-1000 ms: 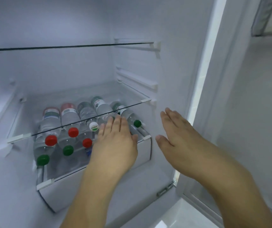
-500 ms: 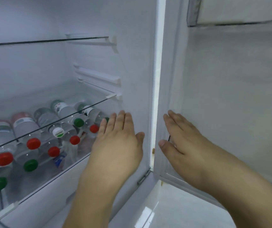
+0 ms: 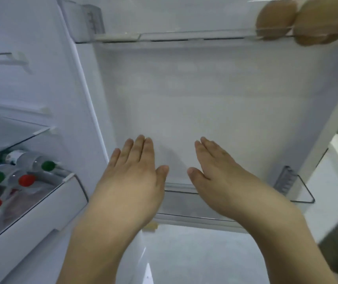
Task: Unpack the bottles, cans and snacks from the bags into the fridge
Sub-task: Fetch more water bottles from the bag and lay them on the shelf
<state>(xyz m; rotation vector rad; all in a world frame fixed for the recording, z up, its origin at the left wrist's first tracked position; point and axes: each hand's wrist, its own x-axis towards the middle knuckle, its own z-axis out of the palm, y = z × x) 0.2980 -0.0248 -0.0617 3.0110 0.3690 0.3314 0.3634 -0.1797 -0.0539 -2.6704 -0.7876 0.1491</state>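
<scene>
I see left hand (image 3: pixel 132 181) and right hand (image 3: pixel 219 179) flat, fingers together, empty — hovering before door (image 3: pixel 205 99) (bottles (image 3: pixel 26 179) laid flat in drawer (image 3: pixel 41 210), stacking tight).

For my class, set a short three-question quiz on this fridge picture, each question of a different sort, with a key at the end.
1. True or false: the left hand grips a bottle.
2. Multiple choice: where do the brown eggs sit? A) in the drawer with the bottles; B) on the upper door shelf; C) on the floor.
3. Fill in: the bottles in the drawer have caps of two colours, red and ____.

Key: 1 false, both it and the right hand are flat and hold nothing. 2 B. 3 green.
</scene>
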